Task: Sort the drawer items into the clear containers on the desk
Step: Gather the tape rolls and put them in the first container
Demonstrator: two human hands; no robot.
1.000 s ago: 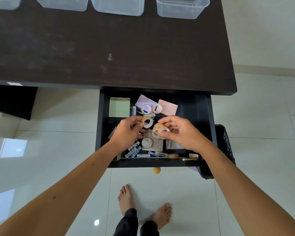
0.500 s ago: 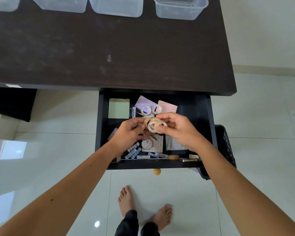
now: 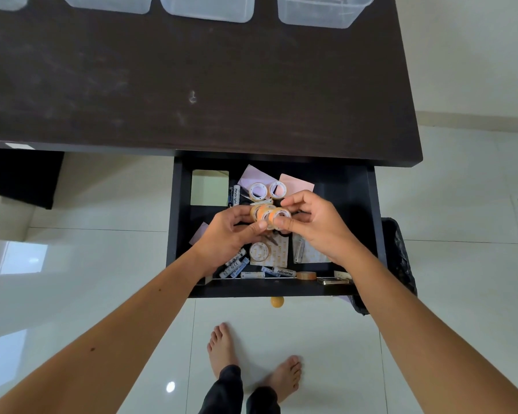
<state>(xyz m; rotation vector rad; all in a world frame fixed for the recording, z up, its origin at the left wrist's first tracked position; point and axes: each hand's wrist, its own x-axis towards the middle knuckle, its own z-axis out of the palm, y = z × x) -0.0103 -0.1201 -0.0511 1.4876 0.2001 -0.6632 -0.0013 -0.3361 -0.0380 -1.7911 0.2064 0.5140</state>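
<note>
Over the open black drawer (image 3: 180, 222), both hands hold a small stack of tape rolls (image 3: 268, 215) together. My left hand (image 3: 226, 236) grips the stack from the left, its thumb under the rolls. From the right, my right hand (image 3: 317, 224) pinches the nearest roll between thumb and fingers. Two more tape rolls (image 3: 266, 190) lie at the back of the drawer, on pastel sticky notes (image 3: 296, 184). Another roll (image 3: 259, 251) lies near the front. Several batteries (image 3: 237, 265) lie along the drawer's front, and one battery (image 3: 236, 195) lies by a yellow-green note pad (image 3: 209, 187).
Clear plastic containers (image 3: 323, 11) stand in a row along the far edge of the dark desk (image 3: 192, 85). A black bin bag (image 3: 401, 258) sits right of the drawer. My bare feet (image 3: 251, 354) stand on the glossy tiled floor below the drawer's round knob (image 3: 277, 302).
The hands came together and rose slightly; the roll from the left hand joined those in the right, forming one stack held by both.
</note>
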